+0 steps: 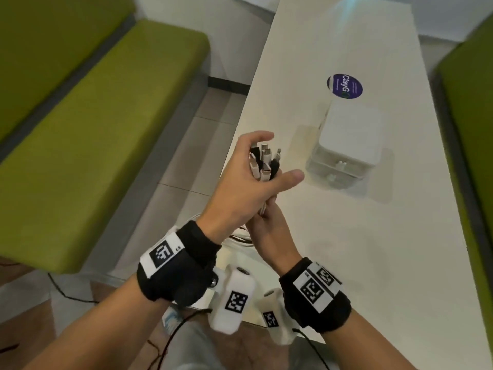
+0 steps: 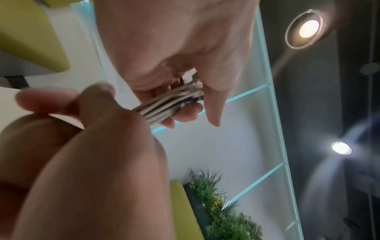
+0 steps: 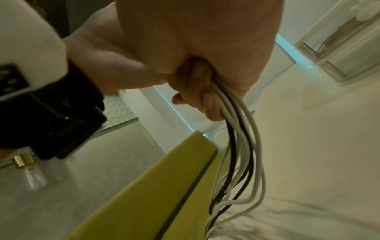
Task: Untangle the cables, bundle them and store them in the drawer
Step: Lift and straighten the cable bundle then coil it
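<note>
A bunch of white and black cables (image 1: 264, 161) is held up over the near left edge of the white table (image 1: 346, 249). My left hand (image 1: 248, 180) curls round the plug ends, which stick out between its thumb and fingers. Just beneath it, my right hand (image 1: 269, 231) grips the same cables lower down. In the right wrist view the cables (image 3: 236, 146) hang from my right hand (image 3: 195, 40) in loose strands down to the table. In the left wrist view my left hand (image 2: 185, 48) holds the bundle (image 2: 168, 104), with my right hand (image 2: 92, 162) below. The small white drawer unit (image 1: 346, 140) stands on the table beyond the hands, its drawers closed.
A round purple sticker (image 1: 344, 85) lies on the table behind the drawer unit. Green benches (image 1: 93, 129) run along both sides of the table. Slack cable loops (image 1: 240, 237) rest on the table under my wrists. The drawer unit (image 3: 349, 48) shows at the upper right of the right wrist view.
</note>
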The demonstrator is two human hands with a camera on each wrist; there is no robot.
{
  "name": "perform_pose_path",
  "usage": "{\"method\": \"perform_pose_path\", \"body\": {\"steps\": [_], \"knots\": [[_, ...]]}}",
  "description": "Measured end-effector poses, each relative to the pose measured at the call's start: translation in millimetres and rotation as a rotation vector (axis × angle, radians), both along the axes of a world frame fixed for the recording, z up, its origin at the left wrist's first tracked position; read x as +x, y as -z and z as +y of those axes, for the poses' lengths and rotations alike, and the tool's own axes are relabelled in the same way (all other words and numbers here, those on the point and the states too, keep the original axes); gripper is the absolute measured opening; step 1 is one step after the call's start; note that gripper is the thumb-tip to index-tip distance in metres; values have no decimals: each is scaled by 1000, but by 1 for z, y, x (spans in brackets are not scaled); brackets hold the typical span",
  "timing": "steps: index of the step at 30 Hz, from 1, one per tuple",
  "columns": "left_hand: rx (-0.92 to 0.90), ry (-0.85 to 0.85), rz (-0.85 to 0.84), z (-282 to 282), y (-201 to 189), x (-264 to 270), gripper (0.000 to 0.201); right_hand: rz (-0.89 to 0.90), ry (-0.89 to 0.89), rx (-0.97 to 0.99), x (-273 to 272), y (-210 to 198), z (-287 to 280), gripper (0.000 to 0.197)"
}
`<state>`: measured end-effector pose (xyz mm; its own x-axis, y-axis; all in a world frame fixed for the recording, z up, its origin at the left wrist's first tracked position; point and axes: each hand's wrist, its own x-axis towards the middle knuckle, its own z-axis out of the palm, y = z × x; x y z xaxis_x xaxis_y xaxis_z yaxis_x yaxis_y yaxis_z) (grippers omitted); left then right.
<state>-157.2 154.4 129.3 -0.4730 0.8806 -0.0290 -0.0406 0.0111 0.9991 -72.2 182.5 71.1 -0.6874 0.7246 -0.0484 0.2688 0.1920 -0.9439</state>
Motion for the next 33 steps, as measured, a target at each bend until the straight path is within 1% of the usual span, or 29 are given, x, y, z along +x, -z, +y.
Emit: {"method": "perform_pose_path", "body": {"steps": [1, 3, 5, 7, 10, 11, 13, 15, 16, 18, 20, 22, 23, 24, 26, 27, 28, 29, 30, 31, 33], "knots": [[13, 11, 50, 0, 0, 6, 58, 2, -12, -20, 5, 3, 0, 23], [28, 36, 155, 2, -2, 18, 39, -15, -49, -96, 16, 3, 1, 10], [18, 64, 204, 3, -3, 31, 25, -6, -69, -137, 27, -2, 0, 17], [4, 106, 298, 0, -6, 46, 23, 67, -49, -93, 39, -13, -3, 23], [6, 175, 490, -5, -13, 67, 29, 200, 6, 34, 58, -26, -6, 36], [5, 188, 555, -7, -15, 75, 31, 235, 26, 67, 64, -27, -7, 37], [-3, 185, 654, -9, -21, 88, 34, 287, 82, 104, 72, -27, -8, 31], [-23, 182, 688, -12, -25, 98, 34, 375, 140, 38, 79, -27, -11, 18], [-25, 186, 694, -12, -26, 102, 34, 396, 165, 13, 82, -28, -10, 18], [-44, 189, 679, -15, -25, 109, 37, 369, 186, -18, 87, -22, -8, 20], [-72, 193, 661, -16, -26, 115, 46, 364, 228, -73, 90, -19, -9, 22], [-67, 176, 694, -16, -28, 121, 54, 362, 244, -32, 92, -22, -14, 22], [-43, 156, 729, -14, -29, 124, 54, 354, 239, 37, 92, -20, -14, 19], [-21, 146, 772, -11, -28, 126, 51, 345, 253, 34, 94, -23, -17, 19], [-9, 142, 847, -3, -25, 131, 35, 332, 230, -19, 98, -19, -15, 26], [-22, 151, 886, 2, -23, 133, 28, 292, 206, 38, 101, -10, -10, 25], [-30, 168, 931, 8, -20, 133, 29, 241, 199, 79, 104, -8, -7, 20], [-43, 183, 982, 15, -14, 132, 34, 199, 201, 131, 105, 0, 2, 12], [-52, 206, 1014, 22, -9, 131, 39, 164, 206, 109, 106, 0, 8, 10], [-63, 221, 1037, 30, -8, 130, 41, 129, 222, 161, 105, 8, 18, 11], [-45, 240, 1088, 47, 0, 126, 43, 110, 242, 105, 106, 10, 33, 12]]}}
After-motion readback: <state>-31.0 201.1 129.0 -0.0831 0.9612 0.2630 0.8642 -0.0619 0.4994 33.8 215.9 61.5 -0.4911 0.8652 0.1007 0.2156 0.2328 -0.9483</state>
